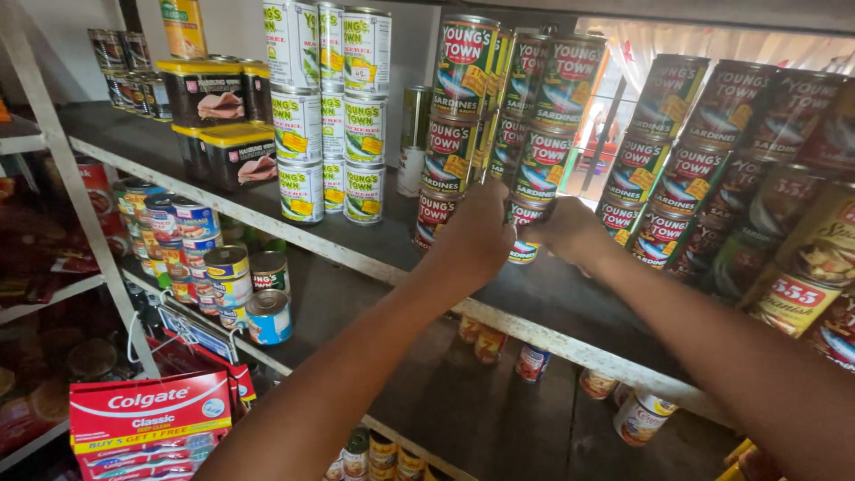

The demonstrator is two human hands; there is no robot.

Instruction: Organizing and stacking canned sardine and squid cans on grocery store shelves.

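Dark shop shelf [223, 191] stacked with tinned fish, both hands at one column.

Head view: left hand [476, 236] curls shut around an upright red-and-green can [525, 233] at the foot of the stack, its long axis vertical; right hand [570, 230] clasps it from the other side, fingers hidden behind. White-labelled cans [331, 116] stand well off beyond the left fingers.

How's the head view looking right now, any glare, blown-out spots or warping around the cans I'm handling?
Head view: wide-angle warping tilts the can stacks outward, strongest at the right edge; the curtained window is blown out; the left hand and right hand on the red can stack look slightly soft; the lower shelf sits in deep shadow.
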